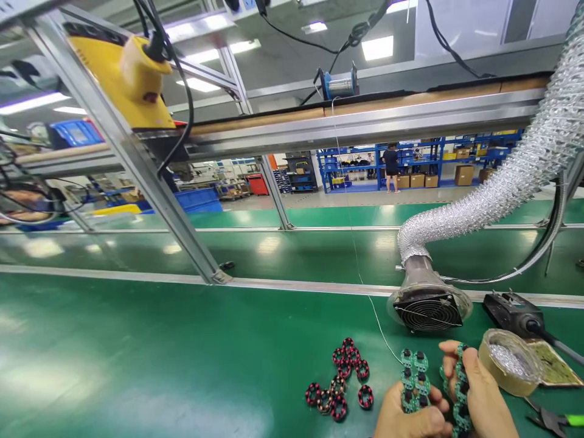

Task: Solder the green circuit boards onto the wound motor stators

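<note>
My left hand [401, 422] is closed around a panel of small round green circuit boards [414, 382] with black parts on them. My right hand [488, 395] grips a second strip of the same boards [462, 389], tilted on edge close beside the first. A thin solder wire [378, 317] hangs from the spool [340, 84] above, and its lower end comes to the top corner of the left panel. Left of my hands, several red-and-black ring coils [339, 407] lie loose on the green bench [182, 353]. Parts of both panels are hidden by my fingers.
A fume extractor fan [429, 311] on a silver duct [483, 188] stands beyond my hands. On the right are a soldering iron holder [515, 313], a tape roll [513, 377] with clear bits inside, a sponge tray [556, 365] and cutters [550, 420]. Metal posts [132, 158] rise left.
</note>
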The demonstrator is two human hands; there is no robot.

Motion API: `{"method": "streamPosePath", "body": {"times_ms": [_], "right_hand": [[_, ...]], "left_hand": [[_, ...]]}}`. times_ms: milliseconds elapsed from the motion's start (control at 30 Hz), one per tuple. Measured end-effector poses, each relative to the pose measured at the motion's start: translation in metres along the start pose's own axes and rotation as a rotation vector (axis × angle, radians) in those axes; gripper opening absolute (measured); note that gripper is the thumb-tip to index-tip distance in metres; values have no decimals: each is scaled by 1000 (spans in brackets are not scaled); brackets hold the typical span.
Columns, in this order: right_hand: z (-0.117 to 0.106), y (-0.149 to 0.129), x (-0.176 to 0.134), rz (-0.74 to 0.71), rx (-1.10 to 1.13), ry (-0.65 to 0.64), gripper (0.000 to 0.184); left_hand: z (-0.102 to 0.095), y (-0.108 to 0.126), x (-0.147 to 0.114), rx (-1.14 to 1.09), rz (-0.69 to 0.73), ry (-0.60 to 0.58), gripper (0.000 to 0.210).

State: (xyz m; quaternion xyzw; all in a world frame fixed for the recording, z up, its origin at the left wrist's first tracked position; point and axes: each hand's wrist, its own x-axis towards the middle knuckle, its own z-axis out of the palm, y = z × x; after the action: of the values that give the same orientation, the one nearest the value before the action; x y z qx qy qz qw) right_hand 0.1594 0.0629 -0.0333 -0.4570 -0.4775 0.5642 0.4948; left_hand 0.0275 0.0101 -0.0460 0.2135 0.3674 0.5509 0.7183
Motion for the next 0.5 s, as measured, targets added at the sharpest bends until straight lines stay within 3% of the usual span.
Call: {"method": "streamPosePath", "body": {"times_ms": [100, 233, 367, 433, 500], "right_hand": [[2, -2, 1, 19, 89, 72, 60], [0, 1, 0, 28, 193, -36, 49], [-22, 3, 14, -50, -142, -257, 48], [-32, 2, 19, -179, -373, -265, 47], [-36, -1, 20, -297, -470, -210, 47]], "left_hand": [[1, 3, 3, -17, 10, -16, 67], [-1, 3, 7, 53, 38, 119, 67], [-2, 3, 6, 153, 58, 169, 58], [0, 4, 3, 170, 77, 203, 55], [3, 3, 0, 173, 99, 241, 54]]}}
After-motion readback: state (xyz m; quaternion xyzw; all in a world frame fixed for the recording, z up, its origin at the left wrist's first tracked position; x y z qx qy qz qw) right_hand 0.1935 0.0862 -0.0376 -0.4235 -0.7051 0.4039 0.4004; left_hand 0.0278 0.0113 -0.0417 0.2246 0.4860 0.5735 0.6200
